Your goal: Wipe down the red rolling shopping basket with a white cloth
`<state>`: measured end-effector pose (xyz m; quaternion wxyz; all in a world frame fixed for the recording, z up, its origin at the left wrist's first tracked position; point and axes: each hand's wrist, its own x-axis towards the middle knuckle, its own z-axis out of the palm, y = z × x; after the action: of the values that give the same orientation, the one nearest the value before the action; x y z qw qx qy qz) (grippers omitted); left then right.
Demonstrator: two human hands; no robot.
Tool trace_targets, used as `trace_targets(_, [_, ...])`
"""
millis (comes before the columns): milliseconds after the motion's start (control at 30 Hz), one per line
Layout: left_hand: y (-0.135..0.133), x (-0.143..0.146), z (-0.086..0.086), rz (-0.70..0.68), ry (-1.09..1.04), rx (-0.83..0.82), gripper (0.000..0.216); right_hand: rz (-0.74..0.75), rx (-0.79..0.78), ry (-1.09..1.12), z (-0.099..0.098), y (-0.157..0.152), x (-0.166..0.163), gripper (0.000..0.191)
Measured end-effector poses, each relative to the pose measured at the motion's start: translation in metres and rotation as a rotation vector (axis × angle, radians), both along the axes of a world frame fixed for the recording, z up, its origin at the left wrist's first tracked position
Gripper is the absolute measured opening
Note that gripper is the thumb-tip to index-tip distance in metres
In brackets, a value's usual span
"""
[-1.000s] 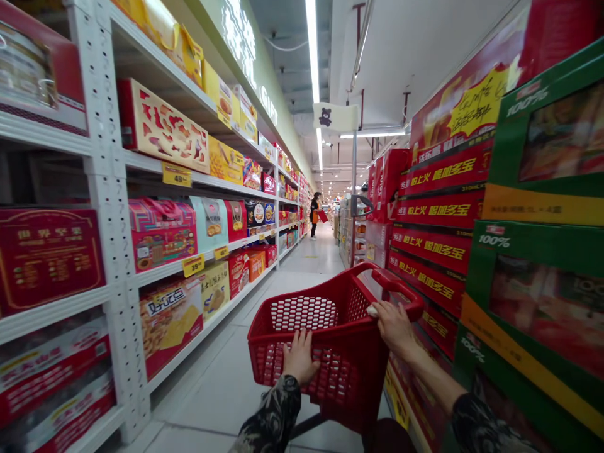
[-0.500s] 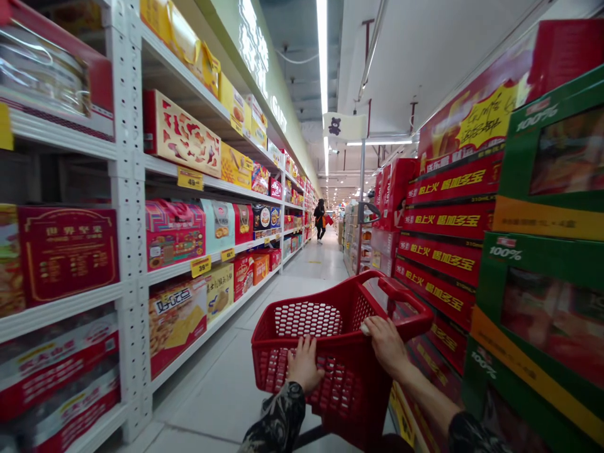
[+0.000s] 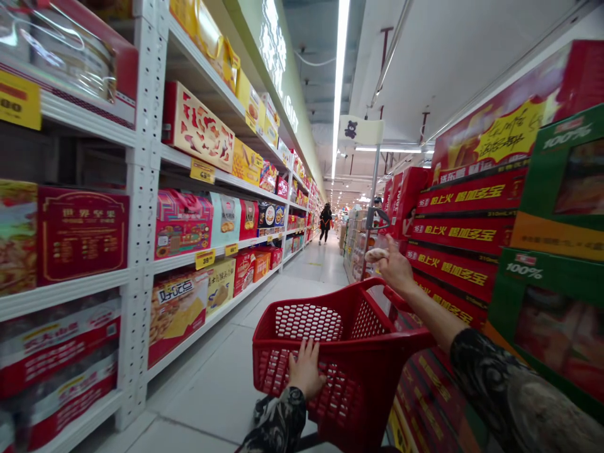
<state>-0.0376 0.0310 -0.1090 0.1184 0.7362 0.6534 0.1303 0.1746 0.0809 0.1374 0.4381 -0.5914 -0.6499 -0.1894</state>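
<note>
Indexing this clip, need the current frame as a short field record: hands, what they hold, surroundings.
place: shop aisle, white shelves of boxed goods on the left, stacked red cartons and green cartons on the right
left hand: grip closed over the near rim of the red basket
right hand: held above the basket's handle, grip on a small pale item, too blurred to identify
other: a person far down the aisle

White shelves [image 3: 141, 189] of boxed snacks line the left, red cartons [image 3: 462, 233] and green cartons [image 3: 547, 277] stack right.
</note>
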Motion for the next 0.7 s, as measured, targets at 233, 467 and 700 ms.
trace_targets(233, [-0.003,-0.001,-0.002,-0.008,0.006,0.010,0.083,0.033,-0.119,-0.154,-0.051,-0.005,-0.002,0.065])
trace_targets(467, [-0.002,-0.001,-0.005,-0.004,0.021,0.012,0.085,0.108,-0.085,-0.275,-0.098,0.010,0.024,0.043])
trace_targets(700, [-0.004,0.000,-0.002,0.005,0.052,0.015,0.085,-0.009,0.049,-0.368,-0.129,0.002,0.073,0.041])
